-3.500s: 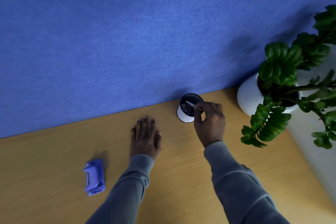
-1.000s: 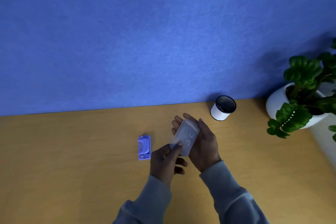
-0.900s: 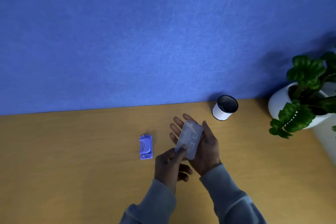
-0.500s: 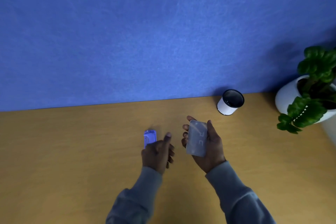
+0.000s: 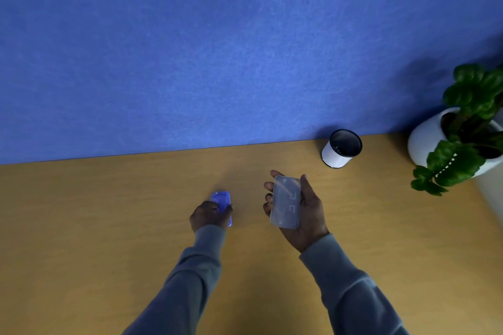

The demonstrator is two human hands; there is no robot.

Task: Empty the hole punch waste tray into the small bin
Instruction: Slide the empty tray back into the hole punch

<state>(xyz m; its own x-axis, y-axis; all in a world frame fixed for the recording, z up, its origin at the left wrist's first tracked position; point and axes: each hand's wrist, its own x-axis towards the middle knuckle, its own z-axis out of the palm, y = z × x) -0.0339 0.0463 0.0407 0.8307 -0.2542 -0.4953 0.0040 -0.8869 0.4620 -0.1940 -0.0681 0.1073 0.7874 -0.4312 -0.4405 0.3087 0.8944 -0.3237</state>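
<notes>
Clear plastic lies flat in my right hand [image 5: 302,215]: the waste tray [image 5: 286,201] rests on my palm with the fingers [image 5: 268,187] curled up along its left edge and the thumb along its right, a loose cradle rather than a pinch. My left hand [image 5: 206,216] has let go of the tray, which it was steadying a second ago, and has dropped to the bench [image 5: 81,226], where its fingers now close over the near end of the blue hole punch [image 5: 223,202]. How tightly they press I cannot tell; the knuckles hide the tips.

That shift tells me the emptying is behind me. The small bin [image 5: 340,149] stands upright near the blue wall [image 5: 217,49], well apart from the tray, and the tray is no longer over it. What I judge to be left is refitting: bringing the punch and tray together and snapping the tray back onto the base. The tray is thin and slippery-looking, so I would line up its edges carefully. A potted plant [image 5: 462,139] sits off to the right, clear of all this.
</notes>
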